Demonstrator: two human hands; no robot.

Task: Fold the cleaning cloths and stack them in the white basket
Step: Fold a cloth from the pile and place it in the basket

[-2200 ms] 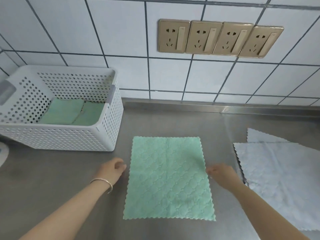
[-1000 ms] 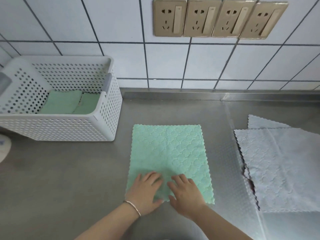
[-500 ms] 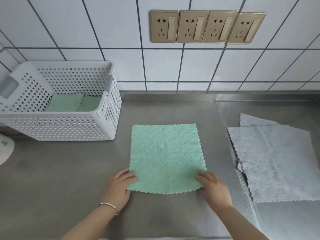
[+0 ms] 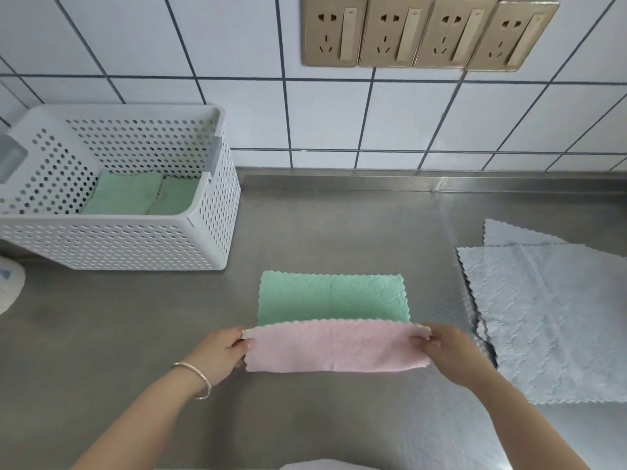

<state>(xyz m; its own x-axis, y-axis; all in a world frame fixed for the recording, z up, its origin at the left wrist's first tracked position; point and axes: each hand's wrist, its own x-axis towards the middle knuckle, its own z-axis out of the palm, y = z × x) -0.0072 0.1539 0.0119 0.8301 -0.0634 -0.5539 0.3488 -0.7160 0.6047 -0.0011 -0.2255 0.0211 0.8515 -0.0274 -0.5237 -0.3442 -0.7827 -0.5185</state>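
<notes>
As the near edge of a green cleaning cloth (image 4: 330,296) lifts off a steel worktop (image 4: 339,218), its pink underside turns up, the left hand (image 4: 222,351) and right hand (image 4: 442,349) each pinching one near corner between thumb and fingers. The cloth lies at the centre of the worktop, its far half flat and its scalloped far edge square to the tiled wall. It looks light, soft and limp, likely to sag between the hands, so the corners seem the surest hold. The white basket (image 4: 203,239), two folded green cloths (image 4: 142,193) inside, stands just to the left, near the wall. Bare steel separates the cloth from a pile of pale blue cloths (image 4: 543,317) on the right.
</notes>
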